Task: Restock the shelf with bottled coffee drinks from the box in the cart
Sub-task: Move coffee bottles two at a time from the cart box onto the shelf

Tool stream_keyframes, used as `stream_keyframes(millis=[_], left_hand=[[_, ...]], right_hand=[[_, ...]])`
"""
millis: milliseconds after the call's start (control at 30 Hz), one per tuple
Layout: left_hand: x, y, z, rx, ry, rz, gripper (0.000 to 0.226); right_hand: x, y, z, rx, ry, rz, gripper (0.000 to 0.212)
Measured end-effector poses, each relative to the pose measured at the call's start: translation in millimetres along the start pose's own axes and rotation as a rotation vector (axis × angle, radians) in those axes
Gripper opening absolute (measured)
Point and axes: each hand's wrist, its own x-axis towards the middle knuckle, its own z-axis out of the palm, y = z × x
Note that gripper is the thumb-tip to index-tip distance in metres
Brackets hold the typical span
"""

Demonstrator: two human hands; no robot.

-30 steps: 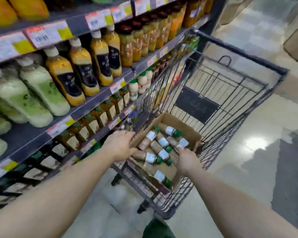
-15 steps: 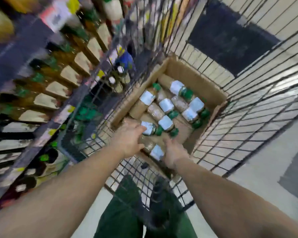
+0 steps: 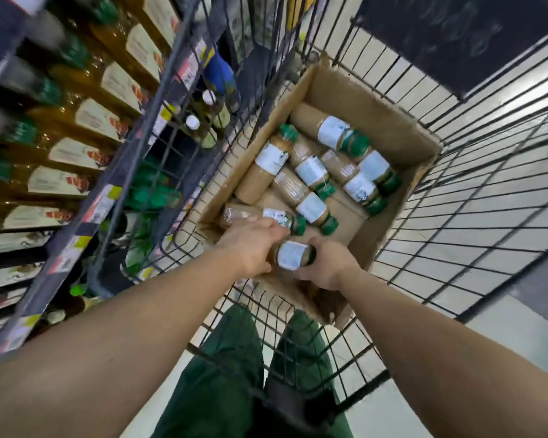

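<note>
An open cardboard box [image 3: 380, 121] lies in the wire cart [image 3: 475, 197]. Several tan coffee bottles with white labels and green caps lie flat in it, one near the middle [image 3: 310, 170]. My left hand [image 3: 250, 245] lies over the nearest bottle [image 3: 250, 213] at the box's near end, fingers curled around it. My right hand [image 3: 326, 263] grips another bottle [image 3: 293, 256] by its cap end, lifted slightly above the box's near edge. The shelf [image 3: 86, 213] stands to the left.
The shelf rows hold amber bottles with white labels [image 3: 76, 153] and green-capped ones lower down [image 3: 152, 194]. The cart's wire side [image 3: 203, 90] stands close against the shelf edge. My green trousers [image 3: 228, 368] show through the cart's floor. Pale floor tiles [image 3: 519, 327] lie to the right.
The view has dropped closer over the box. Both hands moved from the box's rim into it; my right hand has closed on a bottle and my left has settled over another.
</note>
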Motion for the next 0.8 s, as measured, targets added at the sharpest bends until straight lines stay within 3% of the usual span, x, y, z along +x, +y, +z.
stream_keyframes(millis=[100, 200, 333, 400, 533, 667, 800], left_hand=[[-2.0, -0.6, -11.8, -0.001, 0.029, 0.021, 0.084], [-4.9, -3.7, -21.1, -0.077, 0.103, 0.002, 0.07], [-12.2, -17.6, -21.9, -0.249, 0.216, -0.077, 0.062], [-16.3, -30.0, -19.3, -0.414, 0.315, -0.203, 0.061], [-17.8, -49.1, -17.5, -0.785, 0.432, -0.332, 0.066], [-13.2, -52.7, -17.1, -0.829, 0.495, -0.334, 0.07], [-11.1, -51.9, -9.9, -0.88, 0.526, -0.369, 0.068]], right_hand=[[-14.4, -12.4, -20.2, -0.036, 0.073, -0.114, 0.055], [-25.2, -21.4, -31.0, 0.0, 0.16, -0.167, 0.053], [-28.9, -20.2, -32.5, 0.172, 0.192, -0.245, 0.072], [-21.7, -10.1, -30.4, 0.221, 0.168, -0.235, 0.085], [9.0, 2.9, -19.9, 0.047, 0.191, -0.11, 0.076], [54.2, -9.5, 6.2, -0.059, 0.21, -0.12, 0.07], [78.4, -16.7, 30.8, -0.105, 0.356, -0.126, 0.067]])
